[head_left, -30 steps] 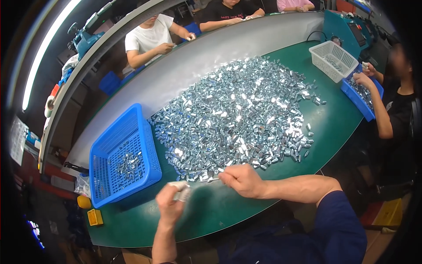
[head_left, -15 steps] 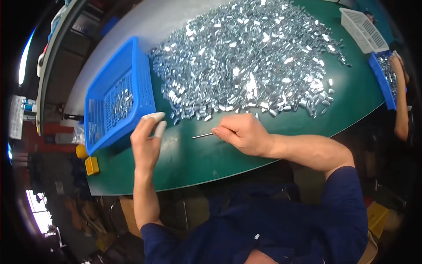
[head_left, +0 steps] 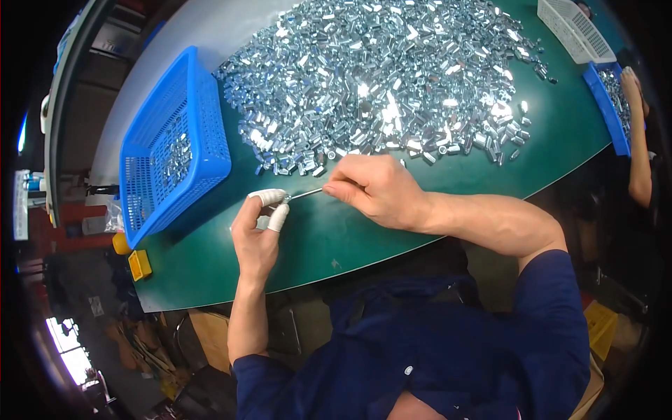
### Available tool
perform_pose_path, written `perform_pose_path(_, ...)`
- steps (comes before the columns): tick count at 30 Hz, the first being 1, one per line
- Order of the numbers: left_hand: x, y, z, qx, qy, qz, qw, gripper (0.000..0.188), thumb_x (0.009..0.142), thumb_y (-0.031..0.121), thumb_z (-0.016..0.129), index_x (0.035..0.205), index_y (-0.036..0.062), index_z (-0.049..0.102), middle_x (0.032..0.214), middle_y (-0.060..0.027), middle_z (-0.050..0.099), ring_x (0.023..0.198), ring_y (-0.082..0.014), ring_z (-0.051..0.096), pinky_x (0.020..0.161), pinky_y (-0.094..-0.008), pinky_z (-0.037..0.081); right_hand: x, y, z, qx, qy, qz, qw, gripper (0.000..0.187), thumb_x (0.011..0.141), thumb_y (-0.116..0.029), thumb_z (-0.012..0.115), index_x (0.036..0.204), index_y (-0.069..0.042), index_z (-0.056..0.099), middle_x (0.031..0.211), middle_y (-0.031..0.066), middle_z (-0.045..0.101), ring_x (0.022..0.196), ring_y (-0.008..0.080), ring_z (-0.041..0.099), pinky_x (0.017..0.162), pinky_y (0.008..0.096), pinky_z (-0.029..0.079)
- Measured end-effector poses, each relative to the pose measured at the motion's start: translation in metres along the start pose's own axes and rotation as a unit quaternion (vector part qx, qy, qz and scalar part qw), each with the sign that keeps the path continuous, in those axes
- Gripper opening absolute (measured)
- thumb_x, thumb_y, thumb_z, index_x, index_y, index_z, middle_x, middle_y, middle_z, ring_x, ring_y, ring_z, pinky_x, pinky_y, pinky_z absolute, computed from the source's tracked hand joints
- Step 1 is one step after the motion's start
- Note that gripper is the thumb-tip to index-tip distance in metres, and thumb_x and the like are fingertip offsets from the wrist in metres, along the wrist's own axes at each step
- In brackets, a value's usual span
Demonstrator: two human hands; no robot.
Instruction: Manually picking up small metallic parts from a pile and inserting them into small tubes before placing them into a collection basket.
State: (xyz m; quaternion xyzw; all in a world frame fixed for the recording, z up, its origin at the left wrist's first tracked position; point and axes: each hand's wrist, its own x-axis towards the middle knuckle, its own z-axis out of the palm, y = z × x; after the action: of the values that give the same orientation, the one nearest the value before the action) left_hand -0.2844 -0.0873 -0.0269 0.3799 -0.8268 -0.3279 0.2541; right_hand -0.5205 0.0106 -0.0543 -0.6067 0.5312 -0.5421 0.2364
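My right hand (head_left: 378,190) is closed round a thin metal rod (head_left: 305,193) that points left. At the rod's far end, my left hand (head_left: 259,227), with white covers on some fingertips, pinches a small shiny metal piece (head_left: 286,199). Rod tip and piece meet, but I cannot tell whether the tip is inside it. Just beyond both hands spreads a large heap of small silvery metal pieces (head_left: 364,91), cylindrical or nut-like. To the left stands a blue plastic basket (head_left: 213,140) with some of these pieces (head_left: 171,157) inside.
The green tabletop (head_left: 336,241) has a curved near edge. A small yellow box (head_left: 139,264) sits at its left edge. At the right, another person's arm (head_left: 638,147) reaches to a blue tray (head_left: 607,105) of metal pieces, beside a white basket (head_left: 575,31).
My left hand has moved right to the rod's tip, and its fingers have gone from apart to pinching a small metal piece. My right hand has shifted slightly up and left.
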Motion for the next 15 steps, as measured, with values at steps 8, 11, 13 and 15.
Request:
perform_pose_path(8, -0.008, 0.0, 0.006, -0.073, -0.01, 0.02, 0.997, 0.02, 0.085, -0.003, 0.077, 0.104, -0.0023, 0.072, 0.097, -0.0088, 0.071, 0.082, -0.0157, 0.065, 0.078, -0.0285, 0.052, -0.001, 0.002, 0.003, -0.002, -0.013, -0.039, 0.999, 0.015, 0.094, -0.015, 0.074, 0.089, -0.003, 0.068, 0.077, 0.0124, 0.065, 0.066, 0.03, 0.065, 0.058, 0.0392, 0.049)
perform_pose_path(11, -0.013, -0.006, 0.005, -0.073, 0.0, 0.016, 0.997, 0.02, 0.085, -0.002, 0.078, 0.104, -0.0021, 0.072, 0.097, -0.0086, 0.071, 0.082, -0.0159, 0.065, 0.078, -0.0287, 0.052, -0.005, -0.001, 0.005, -0.005, -0.02, -0.054, 0.998, 0.013, 0.093, -0.014, 0.075, 0.089, -0.003, 0.068, 0.079, 0.0117, 0.066, 0.067, 0.0299, 0.066, 0.059, 0.0398, 0.05)
perform_pose_path(13, -0.014, -0.008, 0.004, -0.08, 0.002, 0.008, 0.997, 0.02, 0.085, -0.002, 0.079, 0.104, -0.0019, 0.072, 0.097, -0.0087, 0.071, 0.082, -0.0161, 0.065, 0.078, -0.0288, 0.052, -0.005, -0.001, 0.004, -0.004, -0.023, -0.052, 0.998, 0.013, 0.093, -0.014, 0.075, 0.089, -0.004, 0.068, 0.08, 0.0112, 0.067, 0.067, 0.0298, 0.066, 0.059, 0.04, 0.05)
perform_pose_path(15, -0.012, -0.008, 0.005, -0.084, 0.005, -0.001, 0.996, 0.02, 0.085, -0.001, 0.079, 0.104, -0.0018, 0.072, 0.098, -0.0088, 0.072, 0.082, -0.0162, 0.065, 0.079, -0.0289, 0.052, -0.003, 0.001, 0.002, -0.011, -0.023, -0.049, 0.998, 0.013, 0.092, -0.014, 0.075, 0.089, -0.004, 0.068, 0.08, 0.0104, 0.067, 0.068, 0.0298, 0.067, 0.059, 0.04, 0.051)
